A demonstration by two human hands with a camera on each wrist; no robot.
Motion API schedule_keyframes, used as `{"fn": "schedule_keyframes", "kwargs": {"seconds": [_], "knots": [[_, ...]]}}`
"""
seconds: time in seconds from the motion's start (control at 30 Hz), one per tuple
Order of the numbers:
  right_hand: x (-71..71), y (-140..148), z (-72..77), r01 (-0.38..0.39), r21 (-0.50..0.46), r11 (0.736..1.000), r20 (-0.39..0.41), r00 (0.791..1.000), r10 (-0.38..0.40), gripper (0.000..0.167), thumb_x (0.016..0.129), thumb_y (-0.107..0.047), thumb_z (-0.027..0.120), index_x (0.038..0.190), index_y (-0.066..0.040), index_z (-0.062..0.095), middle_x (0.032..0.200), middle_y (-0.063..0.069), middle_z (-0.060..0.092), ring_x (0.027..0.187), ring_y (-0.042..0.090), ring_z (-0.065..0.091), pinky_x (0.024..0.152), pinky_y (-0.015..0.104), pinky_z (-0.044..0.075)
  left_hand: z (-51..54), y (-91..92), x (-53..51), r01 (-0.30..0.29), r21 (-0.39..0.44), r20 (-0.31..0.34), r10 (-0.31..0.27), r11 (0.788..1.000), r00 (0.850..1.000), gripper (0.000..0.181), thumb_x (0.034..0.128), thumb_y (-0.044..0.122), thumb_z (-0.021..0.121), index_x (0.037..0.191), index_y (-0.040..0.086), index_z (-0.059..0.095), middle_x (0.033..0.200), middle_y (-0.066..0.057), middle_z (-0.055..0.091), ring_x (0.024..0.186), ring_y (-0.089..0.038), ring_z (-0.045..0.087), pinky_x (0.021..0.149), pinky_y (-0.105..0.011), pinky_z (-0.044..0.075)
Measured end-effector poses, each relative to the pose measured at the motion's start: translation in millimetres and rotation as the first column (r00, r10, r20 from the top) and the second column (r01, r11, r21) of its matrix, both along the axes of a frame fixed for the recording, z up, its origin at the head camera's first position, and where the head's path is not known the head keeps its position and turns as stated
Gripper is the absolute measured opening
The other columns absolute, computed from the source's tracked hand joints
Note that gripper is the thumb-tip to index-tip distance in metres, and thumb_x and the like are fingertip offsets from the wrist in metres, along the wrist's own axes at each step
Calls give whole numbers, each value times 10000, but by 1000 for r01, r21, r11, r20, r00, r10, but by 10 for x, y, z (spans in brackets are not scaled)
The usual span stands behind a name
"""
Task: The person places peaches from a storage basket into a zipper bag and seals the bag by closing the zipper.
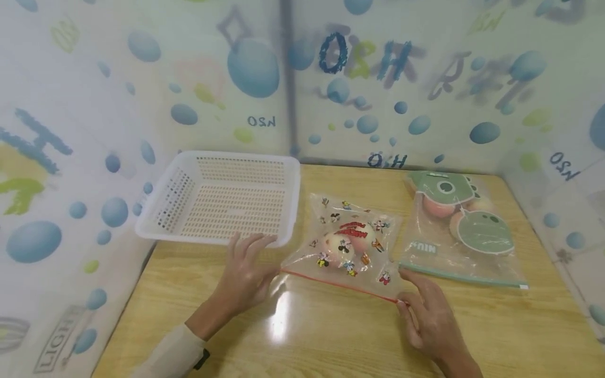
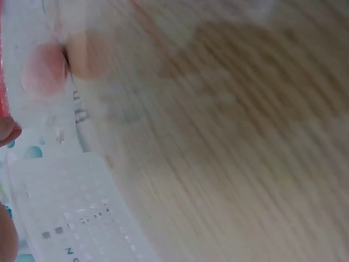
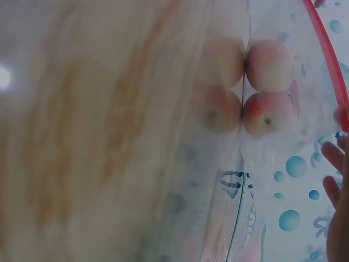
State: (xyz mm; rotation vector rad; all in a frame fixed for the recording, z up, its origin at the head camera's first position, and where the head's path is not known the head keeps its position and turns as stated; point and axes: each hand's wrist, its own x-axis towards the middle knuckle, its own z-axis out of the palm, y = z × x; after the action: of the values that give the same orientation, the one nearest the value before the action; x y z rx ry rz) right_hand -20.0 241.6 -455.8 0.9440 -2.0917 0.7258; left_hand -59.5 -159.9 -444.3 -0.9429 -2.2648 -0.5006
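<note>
In the head view a clear zip bag (image 1: pixel 340 241) with cartoon prints and a red zip edge lies on the table. Two round pink-and-cream fruits (image 3: pixel 268 65) show inside it; whether apples or peaches I cannot tell. My left hand (image 1: pixel 248 275) holds the bag's left corner by the end of the red strip, other fingers spread toward the basket. At the strip's right end, my right hand (image 1: pixel 432 317) pinches the zip edge between thumb and finger. Beside it lies a second clear bag (image 1: pixel 425 231), green-zipped with a dinosaur print, holding several similar fruits.
A white perforated plastic basket (image 1: pixel 298 199) stands at the back left with nothing in it. The wooden table (image 1: pixel 321 336) meets printed curtains (image 1: pixel 359 94) at the back and sides.
</note>
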Motion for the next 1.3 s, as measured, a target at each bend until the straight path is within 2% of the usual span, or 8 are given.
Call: {"fn": "schedule_keyframes", "kwargs": {"seconds": [0.2,0.37,0.53,0.63,0.77,0.9,1.07,1.3], "knots": [[77,102,-104,-24,119,993,170,985,3,113,852,-182,499,773,-167,579,1231,184,650,1041,364,606,1129,274,266,-9,28,127,135,-202,-2,-138,970,990,89,784,216,694,736,142,709,1427,-257,518,1310,-481,463,1039,-676,378],[110,136,-83,-19,241,970,269,962,-48,82,718,-171,594,773,-218,555,1198,54,687,1081,283,610,1086,296,290,-16,76,178,242,-231,63,-234,942,970,131,715,253,764,694,155,679,1340,-243,584,1282,-410,520,1061,-559,414],[64,116,93,16,304,953,296,949,-110,125,856,-235,610,888,-141,686,1199,34,698,1096,273,620,995,399,389,86,214,223,304,-199,84,-293,931,952,206,868,344,680,783,157,676,1400,-195,556,1253,-417,537,1042,-519,449],[-43,22,184,14,339,941,316,940,-128,326,947,-251,609,1203,-79,712,1347,103,628,1151,319,605,967,482,449,194,419,210,293,-193,73,-284,936,956,192,907,246,678,1019,94,713,1475,-195,504,1362,-421,451,1104,-525,387],[-183,-181,143,-14,396,918,349,927,-136,501,901,-176,680,1395,-123,618,1477,167,509,1224,357,559,978,545,475,161,755,176,246,-344,83,-232,906,969,535,850,94,706,1366,12,594,1502,-257,449,1426,-466,335,1164,-540,272],[-232,-291,39,-23,425,905,325,937,-129,477,888,-186,674,1358,-104,648,1502,205,473,1284,411,507,1013,572,452,1,911,148,199,-495,160,-136,846,978,674,892,216,721,1484,10,473,1532,-283,385,1414,-506,325,1149,-576,280],[-333,-307,8,-47,441,896,261,962,-78,487,884,-216,625,1340,-47,648,1475,232,494,1339,440,456,1050,581,417,-90,953,66,183,-553,243,-53,812,969,756,956,439,635,1527,6,395,1593,-290,262,1477,-445,227,1144,-599,274],[-646,-286,-7,-80,507,858,211,977,-33,478,883,-210,593,1314,-13,660,1403,182,579,1387,436,408,1085,585,375,-170,1031,-141,166,-549,319,22,819,948,775,988,456,565,1568,3,319,1634,-301,85,1472,-497,177,1109,-589,328]]}}
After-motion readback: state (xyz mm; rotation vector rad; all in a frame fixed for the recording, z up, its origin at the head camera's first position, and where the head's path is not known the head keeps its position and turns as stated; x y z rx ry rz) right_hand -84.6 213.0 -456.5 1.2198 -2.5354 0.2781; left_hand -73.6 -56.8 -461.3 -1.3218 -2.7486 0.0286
